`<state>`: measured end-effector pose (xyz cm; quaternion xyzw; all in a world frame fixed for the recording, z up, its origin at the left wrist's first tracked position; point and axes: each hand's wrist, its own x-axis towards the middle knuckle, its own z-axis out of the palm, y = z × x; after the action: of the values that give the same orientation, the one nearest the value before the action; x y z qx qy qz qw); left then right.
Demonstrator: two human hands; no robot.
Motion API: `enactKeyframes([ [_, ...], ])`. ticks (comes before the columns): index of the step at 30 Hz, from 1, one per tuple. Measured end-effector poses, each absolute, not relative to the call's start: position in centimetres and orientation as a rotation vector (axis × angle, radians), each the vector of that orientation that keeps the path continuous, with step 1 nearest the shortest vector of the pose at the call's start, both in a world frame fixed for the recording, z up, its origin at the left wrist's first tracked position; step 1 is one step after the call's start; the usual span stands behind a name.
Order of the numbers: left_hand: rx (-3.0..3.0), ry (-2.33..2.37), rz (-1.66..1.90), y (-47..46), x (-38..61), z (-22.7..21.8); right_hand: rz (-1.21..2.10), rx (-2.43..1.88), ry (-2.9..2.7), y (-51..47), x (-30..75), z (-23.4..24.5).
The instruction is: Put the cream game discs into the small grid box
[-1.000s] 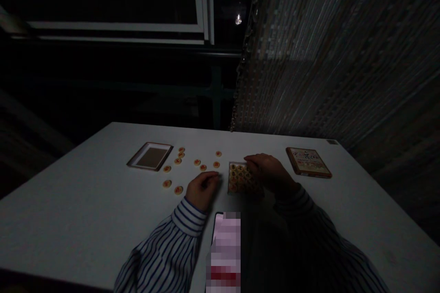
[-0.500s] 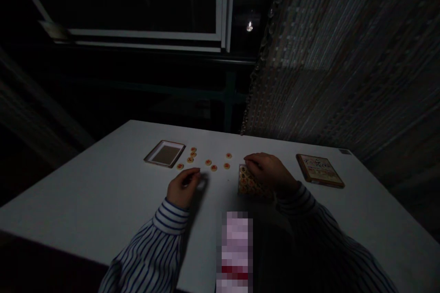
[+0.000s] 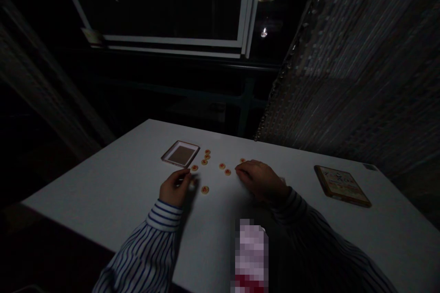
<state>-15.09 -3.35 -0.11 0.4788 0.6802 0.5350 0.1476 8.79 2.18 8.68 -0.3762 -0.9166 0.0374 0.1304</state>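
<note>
My left hand (image 3: 174, 188) is above the white table, thumb and fingers drawn together in a pinch. A small pale shape, blurred, shows beside its fingertips; I cannot tell if the hand holds it. Just right of that hand lies a round Chinese chess piece (image 3: 205, 190) with a red character. My right hand (image 3: 259, 179) is closed, fingertips together over the spot where another piece lay, so any held thing is hidden. It also covers most of the clear box of pieces. Several red-marked pieces (image 3: 222, 165) lie scattered beyond the hands.
An open shallow box tray (image 3: 165, 160) lies at the back left of the white table (image 3: 113, 183). A printed box (image 3: 343, 186) lies to the right. Bead curtains (image 3: 330, 64) hang behind. A pixelated pinkish area covers the near middle.
The view has shifted, moving the scene rightward. My right hand has moved left from the clear box toward the loose pieces. A piece now lies near my left hand, which has drawn slightly left.
</note>
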Motion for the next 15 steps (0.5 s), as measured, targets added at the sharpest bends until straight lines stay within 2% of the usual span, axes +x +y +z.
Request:
enactKeyframes([
  [7, 1.420, 1.999, 1.531, -2.2, -15.3, -3.0, 0.124, -0.990, -2.742, 2.5, 5.5, 7.0],
  [15, 1.710, 2.106, 1.421, -2.4, -15.6, -4.6, 0.273, -0.875, -2.655, 2.9, 2.7, 3.0],
])
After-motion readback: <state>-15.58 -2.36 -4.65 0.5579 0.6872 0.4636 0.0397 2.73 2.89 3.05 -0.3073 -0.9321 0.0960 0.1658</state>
